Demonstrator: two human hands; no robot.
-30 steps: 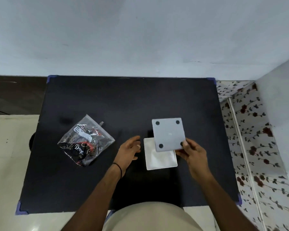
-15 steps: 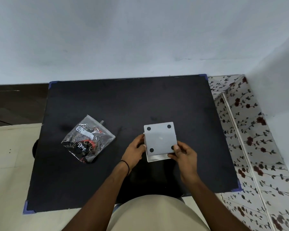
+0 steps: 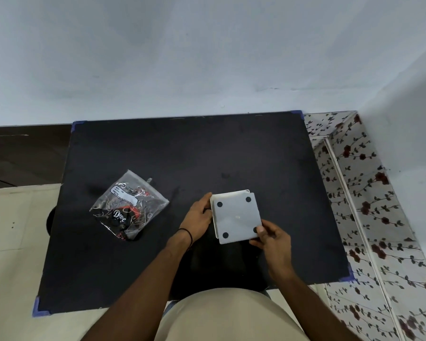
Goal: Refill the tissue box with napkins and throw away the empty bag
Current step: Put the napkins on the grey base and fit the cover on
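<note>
Tissue box [image 3: 236, 216] pinched between both hands' fingers [image 3: 259, 229].

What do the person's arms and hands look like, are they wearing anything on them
Both arms are bare up to the frame edge, with no sleeves showing. The left hand has a thin black band around the wrist. The right hand shows no ring, watch or glove.
</note>
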